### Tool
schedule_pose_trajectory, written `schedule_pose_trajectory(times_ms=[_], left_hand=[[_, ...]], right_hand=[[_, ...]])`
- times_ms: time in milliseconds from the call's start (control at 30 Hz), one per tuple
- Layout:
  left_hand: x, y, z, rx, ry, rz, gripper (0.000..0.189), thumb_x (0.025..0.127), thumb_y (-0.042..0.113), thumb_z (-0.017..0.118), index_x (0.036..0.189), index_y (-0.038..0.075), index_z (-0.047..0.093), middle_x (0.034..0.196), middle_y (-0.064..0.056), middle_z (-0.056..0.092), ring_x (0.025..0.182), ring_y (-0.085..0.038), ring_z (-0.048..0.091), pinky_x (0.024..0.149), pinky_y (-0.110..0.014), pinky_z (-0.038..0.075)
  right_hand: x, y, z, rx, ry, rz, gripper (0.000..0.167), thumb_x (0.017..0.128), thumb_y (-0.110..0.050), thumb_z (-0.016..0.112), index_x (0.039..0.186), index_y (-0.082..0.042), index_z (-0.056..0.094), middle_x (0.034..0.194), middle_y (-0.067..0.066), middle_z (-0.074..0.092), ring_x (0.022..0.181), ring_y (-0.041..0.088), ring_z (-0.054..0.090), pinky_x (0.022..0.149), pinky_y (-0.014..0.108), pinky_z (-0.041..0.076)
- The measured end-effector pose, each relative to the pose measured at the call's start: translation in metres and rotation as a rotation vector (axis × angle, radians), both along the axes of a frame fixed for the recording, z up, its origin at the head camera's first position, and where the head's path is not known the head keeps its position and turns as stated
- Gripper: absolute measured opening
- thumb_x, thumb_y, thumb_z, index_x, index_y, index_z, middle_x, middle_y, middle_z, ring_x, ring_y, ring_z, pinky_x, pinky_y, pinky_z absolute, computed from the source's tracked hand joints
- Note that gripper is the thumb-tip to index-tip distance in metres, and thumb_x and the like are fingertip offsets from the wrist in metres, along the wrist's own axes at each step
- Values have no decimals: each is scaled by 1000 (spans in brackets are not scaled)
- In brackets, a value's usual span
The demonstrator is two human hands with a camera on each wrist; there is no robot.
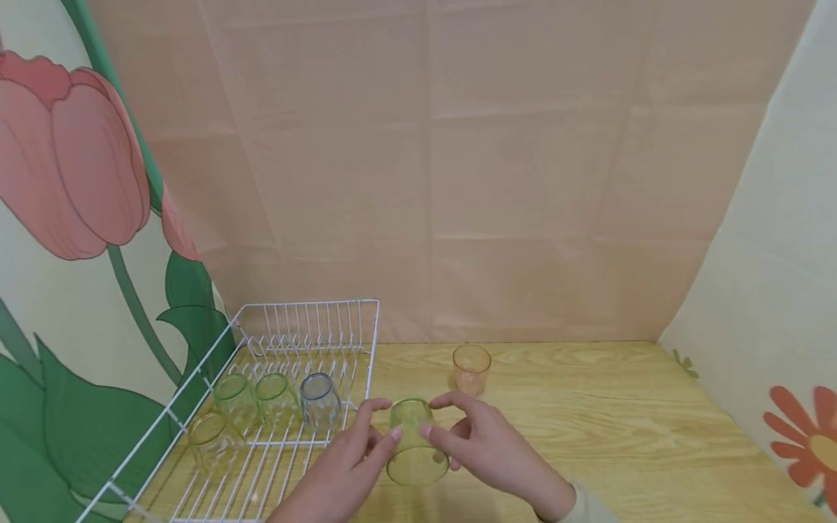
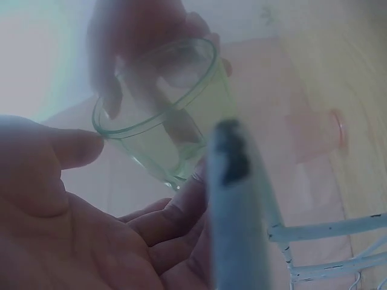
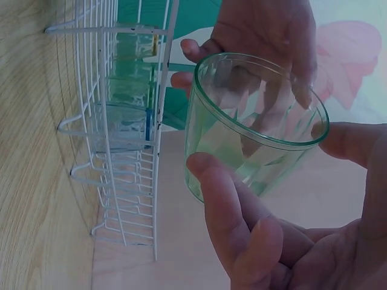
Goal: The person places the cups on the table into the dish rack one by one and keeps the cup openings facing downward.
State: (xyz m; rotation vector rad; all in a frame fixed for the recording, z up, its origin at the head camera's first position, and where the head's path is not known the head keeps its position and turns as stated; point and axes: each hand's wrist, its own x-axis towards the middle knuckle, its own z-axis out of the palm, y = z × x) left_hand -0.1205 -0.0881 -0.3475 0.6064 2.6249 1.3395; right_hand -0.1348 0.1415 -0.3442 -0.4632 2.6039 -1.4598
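Between both hands, above the table, a pale green glass cup [image 1: 418, 467] is held with its wide rim facing the near side and its narrower base away. My left hand [image 1: 346, 461] pinches it from the left, thumb low on the wall and forefinger up by the base. On the other side my right hand [image 1: 490, 450] grips it the same way. In the right wrist view, thumb and fingers of the right hand [image 3: 338, 223] span the clear green cup [image 3: 254, 127] from rim to wall. The left wrist view shows the left thumb beside the rim of the cup [image 2: 157, 121].
A white wire dish rack [image 1: 375, 327] stands on the left of the wooden table [image 1: 588, 421]. Inside are two green glasses, a bluish glass [image 1: 320, 403] and a yellowish glass [image 1: 211, 439]. An orange glass [image 1: 471, 370] stands upright behind the hands, near the back cloth.
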Motion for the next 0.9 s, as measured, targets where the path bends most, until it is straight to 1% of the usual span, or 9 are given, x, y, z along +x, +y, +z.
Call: schedule_pose_trajectory(times_ms=[267, 500, 633, 767, 900], left_hand=[[0, 0, -2, -13, 35, -22, 59, 103, 52, 45, 146, 13, 36, 86, 11, 63, 77, -5, 57, 66, -29, 46], [-1, -1, -4, 5, 22, -49, 62, 103, 50, 50, 148, 12, 33, 88, 9, 65, 78, -4, 59, 68, -28, 48], [-1, -1, -6, 1, 31, -62, 64, 101, 50, 53, 148, 12, 32, 88, 10, 63, 78, -4, 59, 67, -28, 48], [-1, -1, -9, 1, 69, -75, 64, 100, 49, 55, 147, 12, 32, 88, 11, 62, 80, -2, 59, 68, -28, 49], [0, -2, -11, 19, 105, -87, 64, 98, 45, 61, 145, 10, 33, 88, 10, 62, 81, -2, 59, 68, -27, 49]], right_hand=[[0, 0, 0, 2, 3, 2, 56, 95, -45, 66, 134, -6, 55, 72, -1, 70, 61, 21, 66, 59, 30, 47], [-1, 2, -2, -11, 11, 0, 56, 96, -44, 64, 134, -4, 55, 69, -1, 67, 60, 20, 63, 57, 30, 45], [-2, 2, -3, 3, 15, 11, 55, 95, -45, 65, 132, -4, 57, 68, -3, 66, 61, 19, 63, 56, 30, 46], [-2, 2, -4, 19, 6, 25, 58, 94, -46, 66, 131, -2, 59, 67, -4, 66, 62, 17, 63, 54, 30, 46], [-3, 1, -5, 28, 3, 33, 60, 93, -47, 68, 129, 0, 60, 69, -5, 67, 63, 14, 62, 54, 31, 47]])
